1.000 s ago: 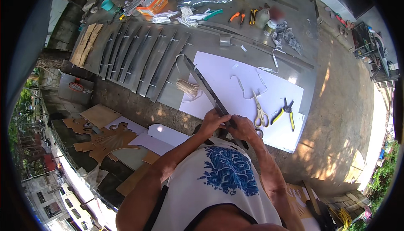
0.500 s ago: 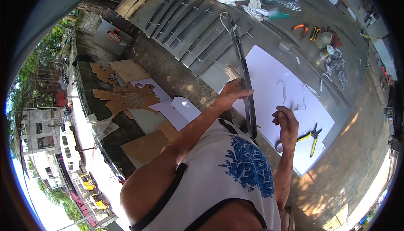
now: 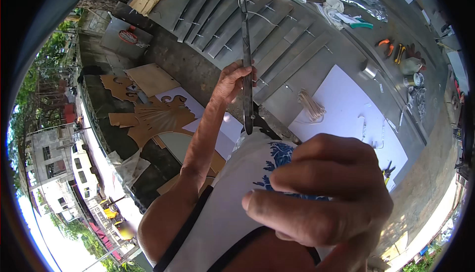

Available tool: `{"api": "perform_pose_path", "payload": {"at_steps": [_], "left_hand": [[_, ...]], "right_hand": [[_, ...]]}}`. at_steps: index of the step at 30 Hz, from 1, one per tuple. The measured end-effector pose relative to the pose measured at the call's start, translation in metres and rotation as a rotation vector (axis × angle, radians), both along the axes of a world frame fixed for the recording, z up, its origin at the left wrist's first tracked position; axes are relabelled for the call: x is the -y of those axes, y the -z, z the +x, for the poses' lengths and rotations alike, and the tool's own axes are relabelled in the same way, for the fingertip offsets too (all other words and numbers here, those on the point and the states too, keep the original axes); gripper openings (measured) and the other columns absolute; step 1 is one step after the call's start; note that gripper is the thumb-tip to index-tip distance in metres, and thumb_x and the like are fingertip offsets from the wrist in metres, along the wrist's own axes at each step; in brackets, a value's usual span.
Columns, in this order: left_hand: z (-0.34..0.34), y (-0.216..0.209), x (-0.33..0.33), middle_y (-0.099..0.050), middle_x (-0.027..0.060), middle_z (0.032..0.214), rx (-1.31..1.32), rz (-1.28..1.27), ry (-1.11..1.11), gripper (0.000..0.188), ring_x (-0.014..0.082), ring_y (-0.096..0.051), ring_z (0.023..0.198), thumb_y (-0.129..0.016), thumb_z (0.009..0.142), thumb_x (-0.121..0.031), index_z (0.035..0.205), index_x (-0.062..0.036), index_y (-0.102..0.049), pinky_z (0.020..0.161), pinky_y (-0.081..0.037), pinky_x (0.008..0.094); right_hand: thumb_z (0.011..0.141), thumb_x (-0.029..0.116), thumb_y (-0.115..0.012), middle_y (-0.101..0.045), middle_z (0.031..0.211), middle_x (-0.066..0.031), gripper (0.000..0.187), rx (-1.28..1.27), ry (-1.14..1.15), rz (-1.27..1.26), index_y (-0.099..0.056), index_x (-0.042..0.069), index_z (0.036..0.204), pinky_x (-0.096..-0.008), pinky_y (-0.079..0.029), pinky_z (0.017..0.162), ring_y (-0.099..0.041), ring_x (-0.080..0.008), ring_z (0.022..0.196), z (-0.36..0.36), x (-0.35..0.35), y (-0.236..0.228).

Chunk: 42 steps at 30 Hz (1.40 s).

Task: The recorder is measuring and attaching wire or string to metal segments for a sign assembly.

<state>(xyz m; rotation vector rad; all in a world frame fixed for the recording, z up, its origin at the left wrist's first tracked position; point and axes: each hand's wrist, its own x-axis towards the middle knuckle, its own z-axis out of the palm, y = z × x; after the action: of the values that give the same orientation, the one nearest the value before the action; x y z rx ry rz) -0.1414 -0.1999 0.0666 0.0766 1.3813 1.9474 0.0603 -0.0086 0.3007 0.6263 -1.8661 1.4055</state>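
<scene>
My left hand (image 3: 231, 81) grips a long, thin grey metal strip (image 3: 246, 34) near its middle and holds it upright in front of my chest. The strip's lower end hangs just above my white shirt with its blue print (image 3: 282, 155). My right hand (image 3: 316, 193) is very close to the camera. Its fingers are curled, the thumb lies across them, and nothing shows in it. It is apart from the strip.
Several curved grey metal slats (image 3: 277, 39) lie side by side on the concrete. A white sheet (image 3: 346, 98) carries a bundle of pale ties (image 3: 311, 106) and pliers (image 3: 387, 170). Brown cardboard cutouts (image 3: 158, 116) lie at left. Orange-handled pliers (image 3: 388, 49) and cans (image 3: 413, 79) lie at right.
My right hand let go of the strip and rose close to the camera. My left hand lifted the strip and now holds it alone, more upright.
</scene>
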Motion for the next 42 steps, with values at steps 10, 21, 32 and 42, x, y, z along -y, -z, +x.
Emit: {"api": "perform_pose_path", "payload": {"at_steps": [10,21,32,42], "left_hand": [[-0.251,-0.021,0.111,-0.068,0.01,0.096,-0.077,-0.032,-0.064,0.042,0.012,-0.06,0.077,-0.07,0.092,-0.03,0.118,0.002,-0.061,0.062,-0.049,0.0256],[-0.499,0.037,0.181,-0.067,0.005,0.086,-0.542,-0.638,0.022,0.041,0.017,-0.059,0.074,-0.079,0.075,-0.024,0.106,-0.0002,-0.066,0.071,-0.048,0.0325],[-0.565,0.085,0.19,-0.07,0.0115,0.087,-0.706,-1.103,0.288,0.042,0.0218,-0.065,0.08,-0.077,0.068,-0.035,0.097,-0.0048,-0.075,0.076,-0.05,0.0366],[-0.589,0.142,0.192,-0.068,0.0181,0.084,-1.209,-1.243,0.241,0.041,0.0346,-0.067,0.084,-0.077,0.067,-0.036,0.089,-0.0023,-0.07,0.079,-0.053,0.0416]], "right_hand": [[0.092,0.004,-0.066,-0.069,0.095,-0.0112,0.047,0.617,0.245,-0.484,-0.052,-0.002,0.137,-0.0268,-0.052,0.066,-0.063,-0.015,0.073,-0.127,0.023,0.095],[0.092,0.015,-0.068,-0.066,0.092,-0.0072,0.046,1.139,0.565,-0.66,-0.056,0.001,0.134,-0.0265,-0.049,0.061,-0.06,-0.0128,0.069,-0.068,0.022,0.224],[0.092,0.028,-0.068,-0.067,0.09,-0.0099,0.059,1.259,0.739,-0.768,-0.049,-0.001,0.14,-0.0243,-0.048,0.053,-0.063,-0.0155,0.063,0.0,0.035,0.27],[0.092,0.032,-0.071,-0.068,0.091,-0.0096,0.057,1.333,0.789,-0.841,-0.053,-0.002,0.134,-0.0252,-0.049,0.056,-0.064,-0.0142,0.068,-0.01,0.062,0.276]]}}
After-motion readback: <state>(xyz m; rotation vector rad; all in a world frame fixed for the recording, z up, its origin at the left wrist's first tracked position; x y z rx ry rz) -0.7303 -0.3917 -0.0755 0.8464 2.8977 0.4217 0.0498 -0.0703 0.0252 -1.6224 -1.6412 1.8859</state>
